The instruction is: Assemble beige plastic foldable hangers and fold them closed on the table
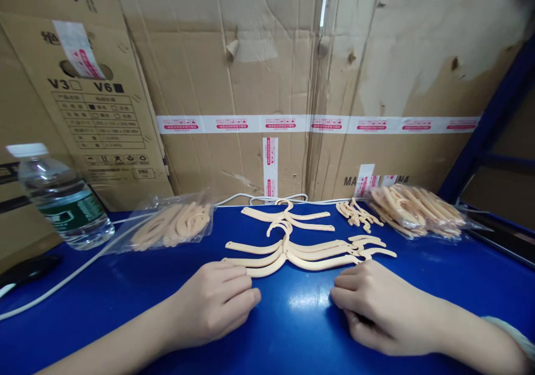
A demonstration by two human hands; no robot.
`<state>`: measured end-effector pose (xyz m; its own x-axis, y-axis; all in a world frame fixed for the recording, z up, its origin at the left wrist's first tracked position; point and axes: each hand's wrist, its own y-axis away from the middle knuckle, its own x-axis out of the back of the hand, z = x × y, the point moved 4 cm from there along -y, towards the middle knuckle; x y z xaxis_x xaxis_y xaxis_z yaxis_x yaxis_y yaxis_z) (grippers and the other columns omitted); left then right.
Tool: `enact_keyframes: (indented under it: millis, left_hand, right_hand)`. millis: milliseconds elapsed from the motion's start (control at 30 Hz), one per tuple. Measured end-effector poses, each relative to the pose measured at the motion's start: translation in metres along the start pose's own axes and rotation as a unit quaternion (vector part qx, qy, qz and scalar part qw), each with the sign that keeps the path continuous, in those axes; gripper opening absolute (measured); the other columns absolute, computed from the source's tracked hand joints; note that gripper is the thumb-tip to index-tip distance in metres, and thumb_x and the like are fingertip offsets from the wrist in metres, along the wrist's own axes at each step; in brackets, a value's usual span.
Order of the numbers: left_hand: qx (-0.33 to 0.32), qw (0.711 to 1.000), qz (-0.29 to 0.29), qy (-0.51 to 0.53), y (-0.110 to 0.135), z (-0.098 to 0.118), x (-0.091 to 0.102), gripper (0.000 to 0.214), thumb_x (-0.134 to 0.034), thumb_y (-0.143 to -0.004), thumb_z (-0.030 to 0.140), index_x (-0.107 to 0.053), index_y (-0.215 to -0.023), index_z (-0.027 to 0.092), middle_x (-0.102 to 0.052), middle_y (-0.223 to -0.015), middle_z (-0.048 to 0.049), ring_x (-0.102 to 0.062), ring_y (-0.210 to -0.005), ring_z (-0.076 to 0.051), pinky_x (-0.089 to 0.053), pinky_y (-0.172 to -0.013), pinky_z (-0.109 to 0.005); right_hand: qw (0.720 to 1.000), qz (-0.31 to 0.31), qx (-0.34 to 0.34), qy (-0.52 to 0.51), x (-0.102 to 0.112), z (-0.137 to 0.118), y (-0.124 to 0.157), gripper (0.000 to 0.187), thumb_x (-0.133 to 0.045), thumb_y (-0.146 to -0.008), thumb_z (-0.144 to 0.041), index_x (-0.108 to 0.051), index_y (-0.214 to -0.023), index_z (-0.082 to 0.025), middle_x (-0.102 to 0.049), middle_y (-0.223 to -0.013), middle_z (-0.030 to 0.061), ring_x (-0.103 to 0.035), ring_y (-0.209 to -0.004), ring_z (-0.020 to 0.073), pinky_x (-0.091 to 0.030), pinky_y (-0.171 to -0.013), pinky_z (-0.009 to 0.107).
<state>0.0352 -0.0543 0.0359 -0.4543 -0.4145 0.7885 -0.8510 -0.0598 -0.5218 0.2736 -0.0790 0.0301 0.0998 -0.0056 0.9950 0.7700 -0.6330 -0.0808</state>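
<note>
Blue table [292, 319] under me: loose beige hooks [301, 252] spread across the middle, a small heap [357, 214] far right of them, a clear bag of hooks [418, 210] beyond that. Left, another bag [171, 227], a water bottle [62, 199] on its side, a white cable [62, 280] trailing near. My left hand [215, 302] and right hand [376, 305] rest nearest.

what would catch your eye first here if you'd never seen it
The cream curved plastic pieces fanned out on the bright blue table, just beyond the left hand and right hand resting palm-down. More fill the left bag and right bag behind them, and a water bottle stands at the left edge.
</note>
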Motion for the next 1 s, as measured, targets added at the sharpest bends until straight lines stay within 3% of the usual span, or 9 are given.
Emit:
enact_keyframes:
  millis: [200, 500, 633, 1000]
  left_hand:
    - [-0.003, 1.000, 0.000, -0.014, -0.0039, 0.0041, -0.0001, 0.035, -0.044, -0.084, 0.005, -0.040, -0.053, 0.022, -0.044, -0.047, 0.0037, -0.037, -0.041, -0.014, -0.024, -0.040, -0.033]
    - [0.007, 0.999, -0.029, 0.017, -0.0041, 0.0044, -0.0024, 0.029, -0.043, -0.085, 0.004, -0.057, -0.064, 0.018, -0.050, -0.053, 0.0017, -0.039, -0.047, -0.014, -0.029, -0.041, -0.032]
    - [0.013, 0.999, -0.040, 0.031, -0.0024, 0.0032, -0.0046, 0.030, -0.042, -0.083, 0.005, -0.050, -0.058, 0.019, -0.048, -0.051, 0.0019, -0.036, -0.045, -0.014, -0.024, -0.041, -0.033]
    - [0.084, 0.995, 0.013, 0.060, 0.0021, -0.0002, -0.0065, 0.025, -0.047, -0.071, 0.003, -0.039, -0.053, 0.019, -0.042, -0.044, 0.0066, -0.029, -0.040, -0.011, -0.019, -0.043, -0.032]
  right_hand:
    - [1.000, 0.000, -0.005, -0.002, 0.0014, -0.0007, -0.0006, 0.010, -0.048, -0.073, -0.012, -0.045, -0.068, -0.020, -0.056, -0.065, -0.0001, -0.043, -0.052, 0.0129, -0.025, -0.050, 0.029]
    - [1.000, -0.002, -0.012, -0.006, 0.0020, -0.0014, -0.0001, 0.011, -0.048, -0.075, -0.011, -0.046, -0.070, -0.020, -0.058, -0.066, 0.0004, -0.046, -0.054, 0.0134, -0.026, -0.051, 0.029]
    - [1.000, 0.003, -0.005, -0.012, 0.0016, -0.0015, 0.0003, 0.011, -0.048, -0.074, -0.010, -0.046, -0.069, -0.020, -0.057, -0.066, 0.0004, -0.045, -0.054, 0.0134, -0.026, -0.051, 0.028]
    - [1.000, 0.002, -0.007, -0.029, 0.0022, 0.0000, -0.0015, 0.012, -0.048, -0.074, -0.010, -0.044, -0.068, -0.020, -0.056, -0.066, 0.0004, -0.043, -0.054, 0.0133, -0.026, -0.052, 0.027]
